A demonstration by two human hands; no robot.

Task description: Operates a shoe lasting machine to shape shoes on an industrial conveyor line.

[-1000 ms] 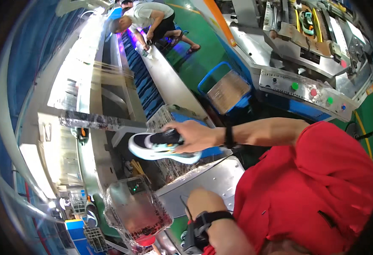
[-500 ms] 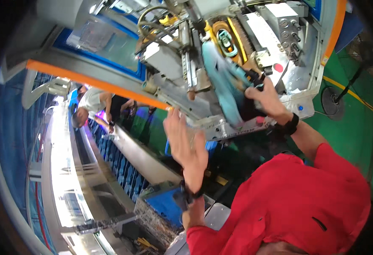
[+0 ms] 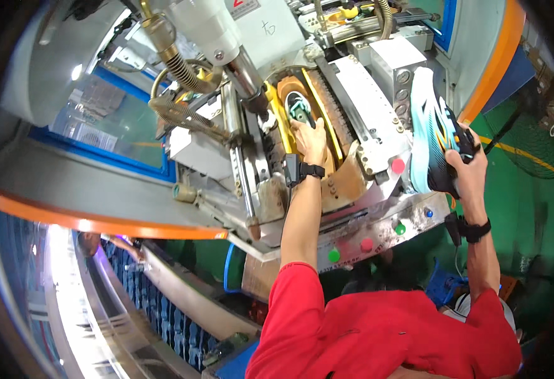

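Note:
My left hand reaches into the brown cradle of a machine, between two yellow strips. Its fingers close on the opening of a shoe with a teal and white rim; the rest of that shoe sits down in the cradle and is hidden. Off to the right, my right hand grips another shoe, pale blue and black with orange marks. This one is tilted on end, held clear of the cradle beside the machine's right edge.
A metal rod with a hose hangs left of the cradle. The front panel carries green and red buttons. An orange-edged frame borders the machine at left. A conveyor runs at lower left, with part of another person beyond it.
My left hand has gone from open in front of the machine to the shoe in the cradle. My right hand has carried its shoe away from the cradle to the right. The view has shifted.

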